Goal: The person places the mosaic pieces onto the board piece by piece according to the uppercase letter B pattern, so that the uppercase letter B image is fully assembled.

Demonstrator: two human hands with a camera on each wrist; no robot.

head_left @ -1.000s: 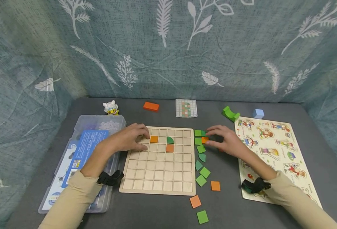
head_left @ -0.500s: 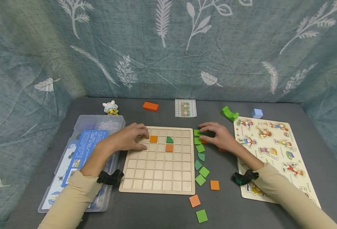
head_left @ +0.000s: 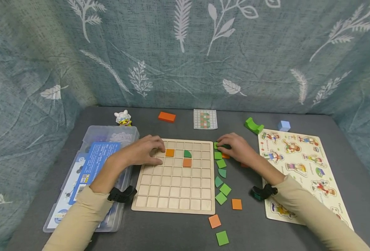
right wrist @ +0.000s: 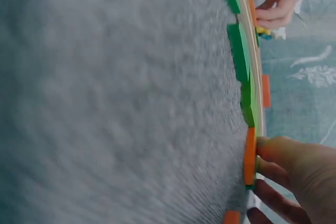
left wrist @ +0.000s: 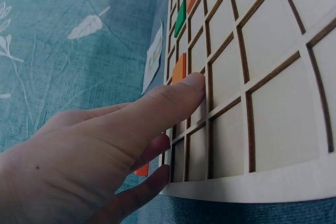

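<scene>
A wooden grid board (head_left: 173, 211) lies in the middle of the head view. An orange square (head_left: 170, 152), a green quarter-round piece (head_left: 187, 153) and a salmon square (head_left: 187, 162) sit in its cells. My left hand (head_left: 145, 150) rests at the board's upper left, fingers relaxed; in the left wrist view the thumb (left wrist: 184, 88) lies over the cells. Beside the board's upper right edge, my right hand (head_left: 236, 148) pinches a green square tile (head_left: 215, 145), mostly hidden by the fingers. An orange tile (head_left: 225, 156) lies under that hand, close to the thumb in the right wrist view.
Several green and orange pieces, including a green tile (head_left: 222, 238), lie right of the board. A pattern card (head_left: 214, 122) is behind it. A plastic case (head_left: 117, 223) stands left, a picture puzzle board (head_left: 279, 139) right. A figurine (head_left: 123, 118) and blocks sit along the back.
My right hand has moved left from the orange tile to the green tile at the board's upper right edge, its thumb and fingers drawing together. The left hand has stayed still.
</scene>
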